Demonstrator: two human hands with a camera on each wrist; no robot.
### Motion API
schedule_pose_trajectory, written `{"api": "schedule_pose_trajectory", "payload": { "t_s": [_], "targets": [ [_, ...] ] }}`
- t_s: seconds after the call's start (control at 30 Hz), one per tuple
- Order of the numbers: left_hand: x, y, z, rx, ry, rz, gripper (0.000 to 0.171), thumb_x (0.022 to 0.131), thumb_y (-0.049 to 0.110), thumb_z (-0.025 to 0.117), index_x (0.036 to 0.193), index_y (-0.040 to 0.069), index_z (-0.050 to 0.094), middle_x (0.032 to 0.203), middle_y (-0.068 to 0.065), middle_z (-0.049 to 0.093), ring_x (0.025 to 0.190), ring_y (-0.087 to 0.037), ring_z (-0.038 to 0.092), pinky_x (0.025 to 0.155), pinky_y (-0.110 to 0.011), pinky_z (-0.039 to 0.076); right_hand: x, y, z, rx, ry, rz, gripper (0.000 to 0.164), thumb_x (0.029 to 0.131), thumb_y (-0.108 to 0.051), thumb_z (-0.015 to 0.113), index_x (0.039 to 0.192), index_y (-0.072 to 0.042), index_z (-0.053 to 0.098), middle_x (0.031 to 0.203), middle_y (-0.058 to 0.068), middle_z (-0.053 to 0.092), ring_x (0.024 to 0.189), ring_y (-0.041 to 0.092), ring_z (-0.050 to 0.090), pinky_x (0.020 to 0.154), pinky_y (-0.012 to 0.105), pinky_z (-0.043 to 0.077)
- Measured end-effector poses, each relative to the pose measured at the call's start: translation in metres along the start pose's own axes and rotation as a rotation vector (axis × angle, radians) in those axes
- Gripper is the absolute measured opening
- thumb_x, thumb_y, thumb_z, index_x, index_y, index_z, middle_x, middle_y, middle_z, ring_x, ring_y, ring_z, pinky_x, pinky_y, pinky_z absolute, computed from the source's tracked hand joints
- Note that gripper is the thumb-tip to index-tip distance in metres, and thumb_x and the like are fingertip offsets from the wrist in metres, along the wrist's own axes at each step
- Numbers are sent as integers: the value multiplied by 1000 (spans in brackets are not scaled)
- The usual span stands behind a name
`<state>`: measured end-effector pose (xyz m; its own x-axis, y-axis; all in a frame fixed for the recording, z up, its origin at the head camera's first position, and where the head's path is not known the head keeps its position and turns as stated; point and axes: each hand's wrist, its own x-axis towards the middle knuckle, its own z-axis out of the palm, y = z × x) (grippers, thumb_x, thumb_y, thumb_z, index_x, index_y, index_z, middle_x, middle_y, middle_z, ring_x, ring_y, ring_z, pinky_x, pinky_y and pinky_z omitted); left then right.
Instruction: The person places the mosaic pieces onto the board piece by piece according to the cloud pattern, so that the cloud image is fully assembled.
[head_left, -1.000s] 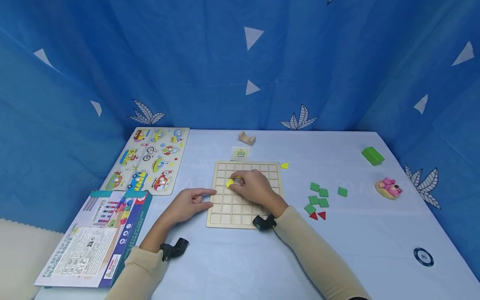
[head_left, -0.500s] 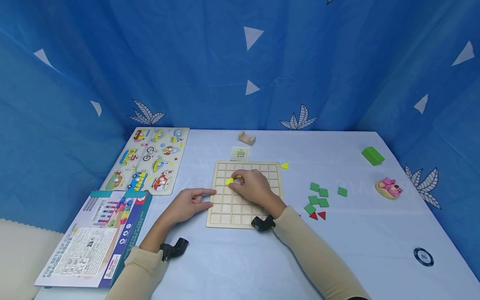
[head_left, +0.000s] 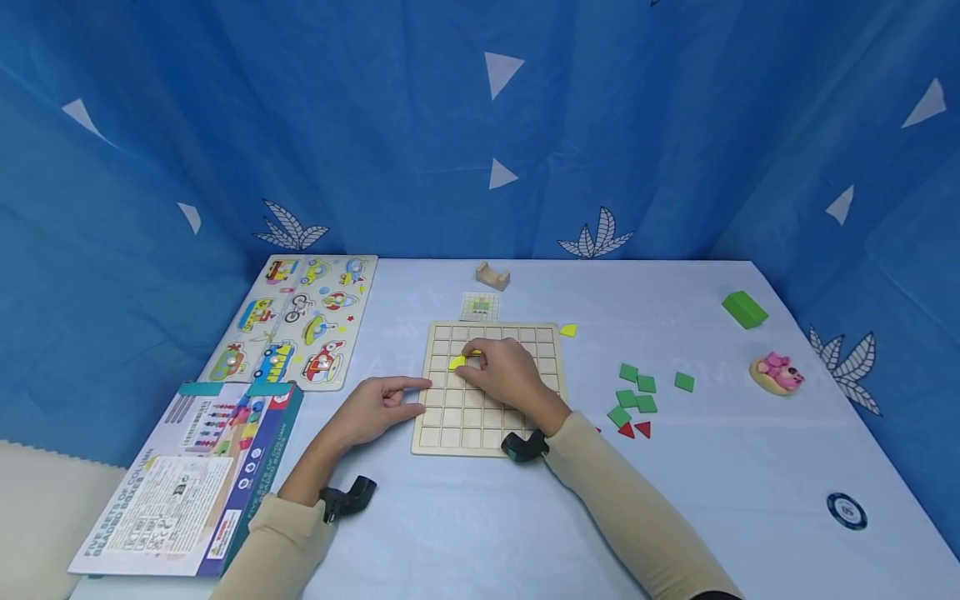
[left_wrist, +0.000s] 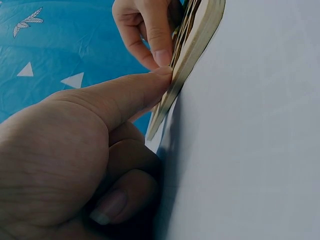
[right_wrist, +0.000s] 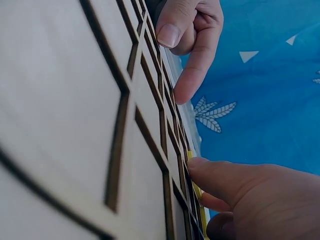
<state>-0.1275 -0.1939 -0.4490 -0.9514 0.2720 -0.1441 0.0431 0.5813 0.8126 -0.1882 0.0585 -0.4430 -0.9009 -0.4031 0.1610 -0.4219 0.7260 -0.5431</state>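
A wooden grid board lies in the middle of the white table. Over its upper left squares is my right hand, with thumb and index finger pinching a yellow quarter-circle tile. More yellow shows just under those fingers, partly hidden. From the right wrist view, the thumb rests at a yellow edge low on the grid. My left hand touches the board's left edge with straight index finger and thumb; its other fingers are bent, holding nothing.
Beyond the board are a pattern card and a wooden holder. A yellow tile lies off its upper right corner. Rightward are green squares, red triangles, a green block. A puzzle board and box stand left.
The yellow tile between my right fingers has turned and shifted slightly up, now lying flatter over its square. My left hand stays at the board's edge.
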Motion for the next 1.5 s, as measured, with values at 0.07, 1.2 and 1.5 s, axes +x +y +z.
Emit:
{"api": "schedule_pose_trajectory", "payload": {
  "t_s": [0.07, 1.2, 1.5],
  "targets": [
    [0, 0, 0, 1, 0, -1, 38, 91, 26, 79, 128, 23, 73, 56, 4, 36, 51, -14, 32, 54, -29, 30, 0, 0, -2, 31, -4, 6, 31, 91, -39, 77, 115, -18, 77, 58, -6, 50, 50, 9, 42, 50, 27, 31],
    [-1, 1, 1, -1, 7, -8, 37, 91, 23, 78, 128, 21, 73, 56, 5, 35, 51, -13, 31, 53, -28, 28, -23, 109, -118, 73, 81, 326, 32, 96, -25, 74, 125, -10, 71, 64, 7, 48, 60, 26, 46, 54, 35, 35],
    [-2, 2, 1, -6, 6, -18, 37, 91, 23, 79, 128, 22, 73, 56, 4, 35, 51, -13, 31, 53, -27, 27, -21, 121, -104, 69, 24, 381, 39, 96, -26, 73, 132, -10, 69, 63, 5, 45, 57, 24, 43, 52, 33, 33]
  ]
}}
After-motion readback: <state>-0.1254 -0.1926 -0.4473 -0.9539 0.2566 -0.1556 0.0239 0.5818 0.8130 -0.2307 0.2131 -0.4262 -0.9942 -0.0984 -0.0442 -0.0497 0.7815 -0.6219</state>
